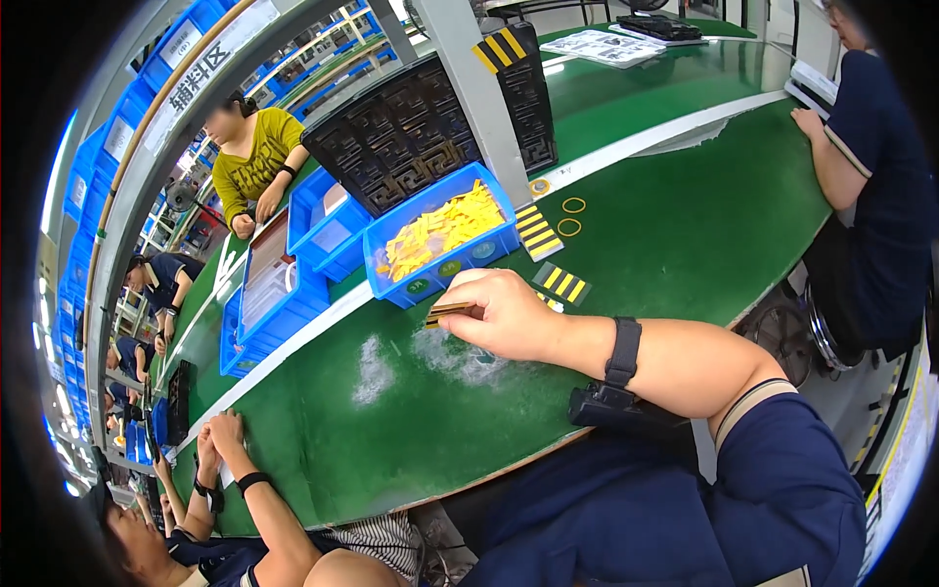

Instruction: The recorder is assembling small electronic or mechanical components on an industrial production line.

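My right hand (499, 313) reaches in from the right over the green table (323, 460). Its fingers pinch a small flat gold-brown piece with dark edges (448, 314); its exact kind cannot be made out. Just beyond the hand, a blue bin (445, 271) holds a heap of small yellow strips (445, 230). White powdery smears (374, 370) mark the tabletop below and left of my fingers. Black-and-yellow striped pieces (561, 284) lie close behind my wrist, with another striped piece (536, 232) against the bin's right side. My left hand is not visible.
More blue bins (284, 311) stand left of the yellow strips. A grey post (474, 88) and black patterned trays (391, 132) rise behind. Two rubber bands (574, 205) lie right of the post. Co-workers sit at left (256, 157), lower left (264, 504) and right (861, 147).
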### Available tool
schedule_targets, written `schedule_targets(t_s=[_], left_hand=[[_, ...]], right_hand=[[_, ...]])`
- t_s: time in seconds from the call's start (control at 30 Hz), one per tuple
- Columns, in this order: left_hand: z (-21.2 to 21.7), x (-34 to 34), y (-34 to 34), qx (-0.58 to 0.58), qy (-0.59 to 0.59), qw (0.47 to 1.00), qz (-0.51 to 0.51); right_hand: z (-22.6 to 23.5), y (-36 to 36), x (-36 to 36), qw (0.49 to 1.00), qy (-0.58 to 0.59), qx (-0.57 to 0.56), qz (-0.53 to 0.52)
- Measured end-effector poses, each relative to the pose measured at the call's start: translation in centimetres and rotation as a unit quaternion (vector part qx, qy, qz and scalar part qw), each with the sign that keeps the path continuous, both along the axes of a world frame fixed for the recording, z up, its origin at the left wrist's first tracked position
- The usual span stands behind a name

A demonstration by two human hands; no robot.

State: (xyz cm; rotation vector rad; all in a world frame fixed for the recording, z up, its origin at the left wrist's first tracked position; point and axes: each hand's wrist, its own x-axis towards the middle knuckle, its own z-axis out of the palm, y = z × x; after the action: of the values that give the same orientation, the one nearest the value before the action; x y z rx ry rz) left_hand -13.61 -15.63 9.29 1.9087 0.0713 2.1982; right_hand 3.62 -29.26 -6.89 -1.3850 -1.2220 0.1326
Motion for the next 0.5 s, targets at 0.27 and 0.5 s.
schedule_targets(t_s=[0.27, 0.5], left_hand=[[0.6, -1.4, -0.2, -0.007, -0.020, 0.998, 0.059], [0.8, -2.3, -0.3, -0.016, -0.034, 0.994, 0.103]], right_hand=[[-0.3, 0.2, 0.2, 0.999, -0.040, 0.007, 0.006], [0.0, 0.2, -0.2, 1.000, 0.019, -0.011, 0.009]])
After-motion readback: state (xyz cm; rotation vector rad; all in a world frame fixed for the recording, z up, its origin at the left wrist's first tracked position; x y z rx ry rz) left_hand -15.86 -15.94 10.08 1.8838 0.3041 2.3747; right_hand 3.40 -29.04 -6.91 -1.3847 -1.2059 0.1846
